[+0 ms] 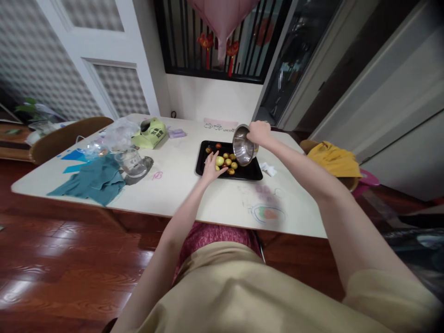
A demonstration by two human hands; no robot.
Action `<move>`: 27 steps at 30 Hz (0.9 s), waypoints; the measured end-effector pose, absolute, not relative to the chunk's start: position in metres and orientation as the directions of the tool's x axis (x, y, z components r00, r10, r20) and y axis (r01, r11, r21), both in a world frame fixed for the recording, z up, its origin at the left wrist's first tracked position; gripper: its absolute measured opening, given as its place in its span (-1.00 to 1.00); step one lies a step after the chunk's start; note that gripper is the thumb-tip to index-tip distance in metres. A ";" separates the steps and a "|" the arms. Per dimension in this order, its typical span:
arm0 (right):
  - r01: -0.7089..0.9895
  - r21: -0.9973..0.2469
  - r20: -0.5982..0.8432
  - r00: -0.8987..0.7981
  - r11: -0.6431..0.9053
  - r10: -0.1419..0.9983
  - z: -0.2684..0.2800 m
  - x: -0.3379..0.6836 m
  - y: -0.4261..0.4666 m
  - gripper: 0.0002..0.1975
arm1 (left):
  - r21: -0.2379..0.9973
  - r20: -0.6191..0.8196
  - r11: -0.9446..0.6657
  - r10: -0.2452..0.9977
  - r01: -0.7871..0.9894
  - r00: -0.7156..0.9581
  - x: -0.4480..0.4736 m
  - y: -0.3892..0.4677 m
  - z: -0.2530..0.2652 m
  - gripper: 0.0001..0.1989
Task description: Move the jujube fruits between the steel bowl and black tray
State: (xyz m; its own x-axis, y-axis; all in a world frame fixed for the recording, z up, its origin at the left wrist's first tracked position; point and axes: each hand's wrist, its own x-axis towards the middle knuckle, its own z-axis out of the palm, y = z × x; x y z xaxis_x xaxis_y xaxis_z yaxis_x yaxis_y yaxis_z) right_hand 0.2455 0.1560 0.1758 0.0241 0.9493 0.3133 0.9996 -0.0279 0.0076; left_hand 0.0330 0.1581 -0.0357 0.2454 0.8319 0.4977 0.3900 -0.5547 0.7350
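Beige shirt nearest, cut off below. Glossy brown floor; white table: teal cloth, left hand, fingers spread, at round produce in black tray, right hand gripping tilted metal bowl above tray. Far right, yellow cloth. Bowl hides part of tray; pink balloon cropped; produce kinds unclear.

Shiny metal bowl, glossy wooden floor

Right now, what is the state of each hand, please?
Left hand: open, over the black rectangular tray.
Right hand: closed, holding a round silver metal bowl.
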 end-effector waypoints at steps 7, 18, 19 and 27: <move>0.988 -0.147 0.445 0.114 -0.054 0.888 0.192 0.294 0.123 -0.72 | 0.725 0.532 -0.564 0.823 0.396 0.198 0.015 0.121 -0.026 -0.17; 0.400 -0.913 -0.215 -0.636 0.079 0.741 0.069 0.265 0.065 -0.61 | 0.551 0.574 -0.571 0.789 0.608 0.221 -0.083 0.074 -0.027 -0.45; 0.390 -0.919 -0.243 -0.664 0.050 0.708 0.059 0.259 0.065 -0.57 | 0.496 0.553 -0.584 0.783 0.642 0.285 -0.093 0.068 -0.028 -0.44; 0.368 -0.929 -0.218 -0.641 0.045 0.736 0.020 0.256 0.061 -0.49 | 0.178 0.178 -0.615 0.788 0.769 0.589 -0.166 0.008 -0.020 -0.31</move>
